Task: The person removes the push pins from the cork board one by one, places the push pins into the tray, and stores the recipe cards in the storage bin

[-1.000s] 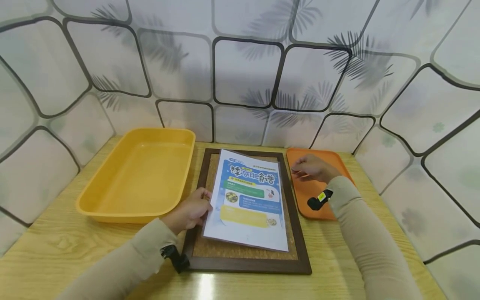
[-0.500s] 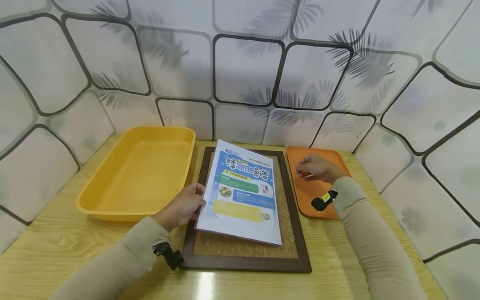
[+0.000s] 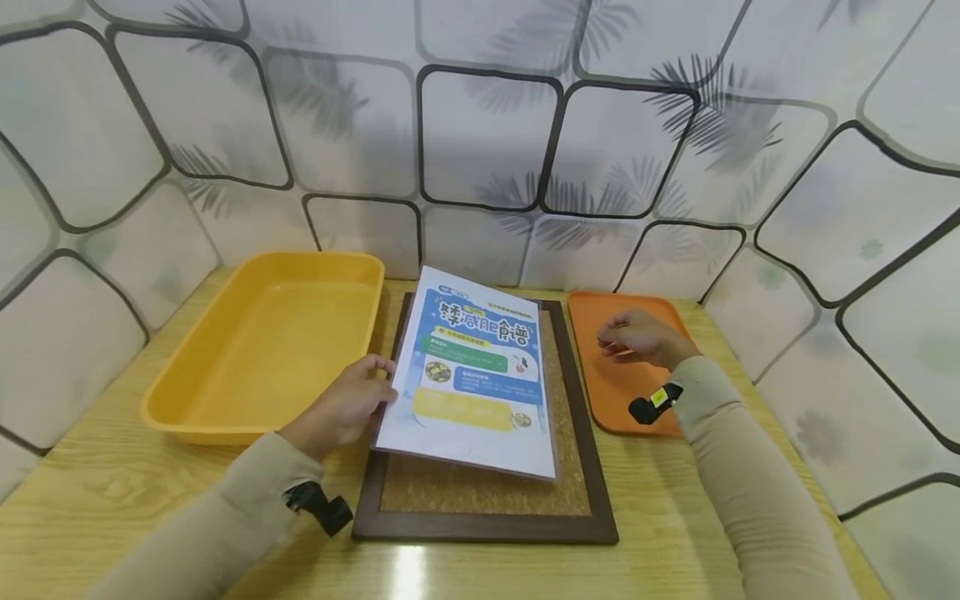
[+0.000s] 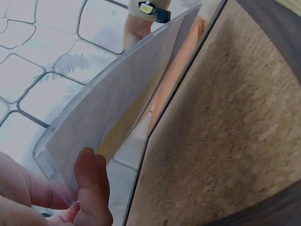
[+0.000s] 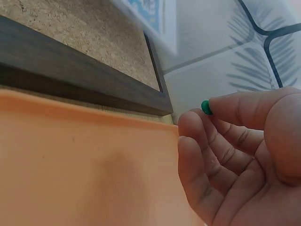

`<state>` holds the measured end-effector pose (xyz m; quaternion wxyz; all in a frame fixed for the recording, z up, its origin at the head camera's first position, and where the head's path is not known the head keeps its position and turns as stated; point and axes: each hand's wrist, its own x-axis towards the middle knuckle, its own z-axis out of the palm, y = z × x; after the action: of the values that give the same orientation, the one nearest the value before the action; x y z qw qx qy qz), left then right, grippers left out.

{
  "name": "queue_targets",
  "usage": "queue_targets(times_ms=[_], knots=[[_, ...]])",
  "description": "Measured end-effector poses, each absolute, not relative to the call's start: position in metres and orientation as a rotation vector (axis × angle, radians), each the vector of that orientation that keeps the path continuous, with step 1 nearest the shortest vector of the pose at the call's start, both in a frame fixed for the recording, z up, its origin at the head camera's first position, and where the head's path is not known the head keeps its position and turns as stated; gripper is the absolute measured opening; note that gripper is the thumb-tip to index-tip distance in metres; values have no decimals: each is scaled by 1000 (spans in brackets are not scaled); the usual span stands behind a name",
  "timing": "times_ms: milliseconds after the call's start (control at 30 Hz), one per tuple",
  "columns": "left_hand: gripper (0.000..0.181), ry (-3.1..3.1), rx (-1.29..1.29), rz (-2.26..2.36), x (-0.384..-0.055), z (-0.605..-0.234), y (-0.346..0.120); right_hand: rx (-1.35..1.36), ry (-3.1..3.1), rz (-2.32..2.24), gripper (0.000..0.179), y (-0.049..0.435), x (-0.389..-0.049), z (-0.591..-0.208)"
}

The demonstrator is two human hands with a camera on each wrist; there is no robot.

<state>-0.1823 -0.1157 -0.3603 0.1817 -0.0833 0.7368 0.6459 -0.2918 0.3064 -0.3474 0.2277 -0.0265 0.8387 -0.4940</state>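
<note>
1. change: your left grip (image 3: 348, 408) has drawn left over the last second, and the printed sheet (image 3: 468, 375) has gone with it, baring more of the right side of the cork board (image 3: 480, 497). your right grip (image 3: 643, 337) has barely shifted.
2. hard to see: the sheet's small print is too fine to read. right wrist view catches only a blurred, cut-off corner of it. fingers mask most of the small green piece (image 5: 205, 108); you cannot tell its full shape.
3. left grip: closed in a pinch on the sheet's left edge, below midway. sheet spreads rightward from there, tilted, with a gap between it and the board in left wrist view.
4. right grip: thumb and index fingertip nearly together, green piece between them, above the orange tray (image 3: 611, 387).
5. yellow tray (image 3: 281, 342): on the desk (image 3: 487, 573), left of the board.
</note>
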Motion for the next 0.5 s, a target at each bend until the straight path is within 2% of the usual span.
queue_targets(times_ms=[200,500], knots=[[34,2050,-222,1850,-184,-351,-128,-74,2333,-1355,31,311,-290,-348],[31,2050,-192,1873,-187,-347,-148,-50,2349,-1320,42,319,-288,-350]])
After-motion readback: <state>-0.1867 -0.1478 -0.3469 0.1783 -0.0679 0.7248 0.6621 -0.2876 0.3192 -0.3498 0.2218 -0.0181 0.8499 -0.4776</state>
